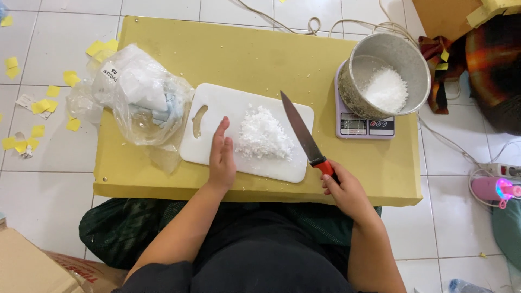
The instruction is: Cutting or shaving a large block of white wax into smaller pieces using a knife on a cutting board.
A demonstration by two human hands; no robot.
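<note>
A white cutting board (217, 100) lies on a low yellow table (249, 54). A pile of white chopped flakes (263, 137) sits on the board. My left hand (222, 157) rests flat on the board, fingers together, just left of the pile. My right hand (342, 187) grips the red handle of a kitchen knife (299, 131); its blade angles up across the board's right edge, beside the pile.
A metal pot (386, 73) holding white flakes stands on a small kitchen scale (362, 127) at the table's right. A clear plastic bag (138, 97) with white blocks lies at the left. Yellow paper scraps (40, 103) litter the tiled floor; cables and a power strip (502, 169) lie at right.
</note>
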